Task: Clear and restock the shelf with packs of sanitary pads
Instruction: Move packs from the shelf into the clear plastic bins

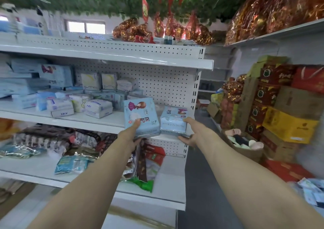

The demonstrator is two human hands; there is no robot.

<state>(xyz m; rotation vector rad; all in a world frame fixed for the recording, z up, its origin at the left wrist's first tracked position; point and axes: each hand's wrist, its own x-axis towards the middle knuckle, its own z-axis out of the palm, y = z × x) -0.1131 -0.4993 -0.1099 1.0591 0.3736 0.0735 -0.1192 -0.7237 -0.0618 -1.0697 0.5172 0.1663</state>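
White perforated-metal shelf (98, 119): left grip (133, 132) clamped on glossy blue rectangular pad pack (140, 111), upright; right grip (191, 132) clamped on 2nd pack (172, 122), just beside.

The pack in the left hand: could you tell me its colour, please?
Light blue pack with a cartoon girl printed on it; head view.

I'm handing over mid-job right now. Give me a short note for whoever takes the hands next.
Left hand grips a blue pack upright, thumb on its front.
Right hand grips a second pack beside it.
Both are at the front of the bare right end of the middle shelf.
Other packs sit further left on it.
Whether these two are going on or coming off is unclear.
Left: settle both, then finish the shelf.
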